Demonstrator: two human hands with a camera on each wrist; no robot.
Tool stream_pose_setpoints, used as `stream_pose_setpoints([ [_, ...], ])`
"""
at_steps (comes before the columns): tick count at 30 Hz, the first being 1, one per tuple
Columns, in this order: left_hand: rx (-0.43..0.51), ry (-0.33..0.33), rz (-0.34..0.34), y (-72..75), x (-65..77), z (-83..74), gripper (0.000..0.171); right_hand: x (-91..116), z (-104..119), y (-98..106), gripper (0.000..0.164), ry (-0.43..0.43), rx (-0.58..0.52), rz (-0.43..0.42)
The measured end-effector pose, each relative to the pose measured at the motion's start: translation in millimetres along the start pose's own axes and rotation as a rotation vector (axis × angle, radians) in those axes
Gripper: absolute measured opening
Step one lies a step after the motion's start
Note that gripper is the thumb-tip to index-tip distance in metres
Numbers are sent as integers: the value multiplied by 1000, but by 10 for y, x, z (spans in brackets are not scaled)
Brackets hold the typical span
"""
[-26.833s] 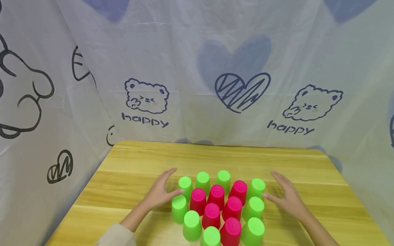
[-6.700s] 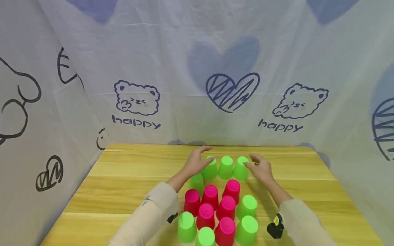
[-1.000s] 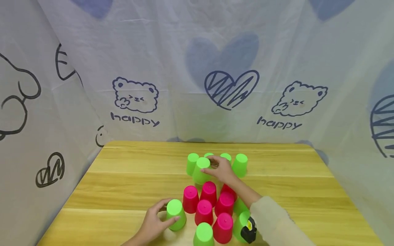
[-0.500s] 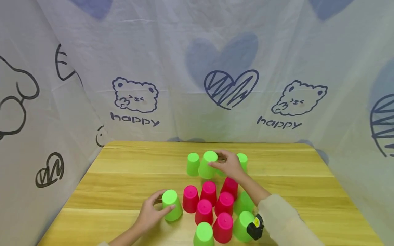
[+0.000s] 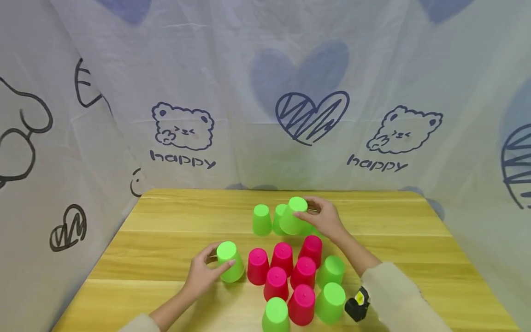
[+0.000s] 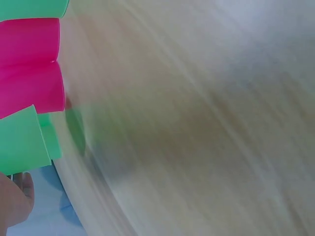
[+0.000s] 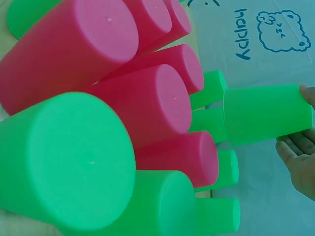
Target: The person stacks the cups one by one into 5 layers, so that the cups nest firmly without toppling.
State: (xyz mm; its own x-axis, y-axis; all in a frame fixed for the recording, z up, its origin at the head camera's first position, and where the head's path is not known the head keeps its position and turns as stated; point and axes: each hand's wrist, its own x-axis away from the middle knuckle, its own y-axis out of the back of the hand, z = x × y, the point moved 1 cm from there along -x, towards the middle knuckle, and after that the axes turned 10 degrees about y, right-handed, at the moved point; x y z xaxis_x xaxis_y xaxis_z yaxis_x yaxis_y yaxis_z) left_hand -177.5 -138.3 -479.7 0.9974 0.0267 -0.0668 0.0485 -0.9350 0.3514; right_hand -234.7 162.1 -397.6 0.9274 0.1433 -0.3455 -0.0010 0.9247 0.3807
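Note:
My left hand (image 5: 203, 273) grips an upside-down green cup (image 5: 230, 263) left of the pink-red cups (image 5: 276, 282), thumb on its near side. In the left wrist view, that green cup (image 6: 22, 142) shows at the left edge with fingers below it. My right hand (image 5: 327, 219) holds another upside-down green cup (image 5: 292, 219) between thumb and fingers, in front of the back row. In the right wrist view, this green cup (image 7: 266, 115) is lifted above the row. Behind it, green cups (image 5: 262, 221) stand along the back; some are partly hidden by the held cup and hand.
Several pink-red cups stand upside down in a cluster mid-table. Green cups stand by it, one at the front (image 5: 275, 316) and two on the right, including a nearer one (image 5: 330, 304). A printed white curtain (image 5: 249, 152) hangs behind the wooden table (image 5: 137, 258).
Over the last second my right hand has carried its green cup right and farther back. My left hand has moved its cup forward and slightly left. Much earlier, the green cups surrounded the pink-red ones.

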Motion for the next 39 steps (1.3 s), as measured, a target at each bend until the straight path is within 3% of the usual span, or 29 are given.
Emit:
stream_pose_setpoints([
  [10, -41, -33, -51, 45, -163, -136, 45, 51, -49, 123, 46, -10, 31, -18],
  [19, -37, -33, -35, 40, -273, -281, 47, 88, -44, 319, 48, -13, 59, -14],
  [33, 7, -130, -52, -68, -415, -392, 45, 207, -142, 660, 48, -56, 144, -42],
  [39, 42, -40, -1, -128, -436, -459, 47, 274, -201, 772, 48, -64, 167, -56],
])
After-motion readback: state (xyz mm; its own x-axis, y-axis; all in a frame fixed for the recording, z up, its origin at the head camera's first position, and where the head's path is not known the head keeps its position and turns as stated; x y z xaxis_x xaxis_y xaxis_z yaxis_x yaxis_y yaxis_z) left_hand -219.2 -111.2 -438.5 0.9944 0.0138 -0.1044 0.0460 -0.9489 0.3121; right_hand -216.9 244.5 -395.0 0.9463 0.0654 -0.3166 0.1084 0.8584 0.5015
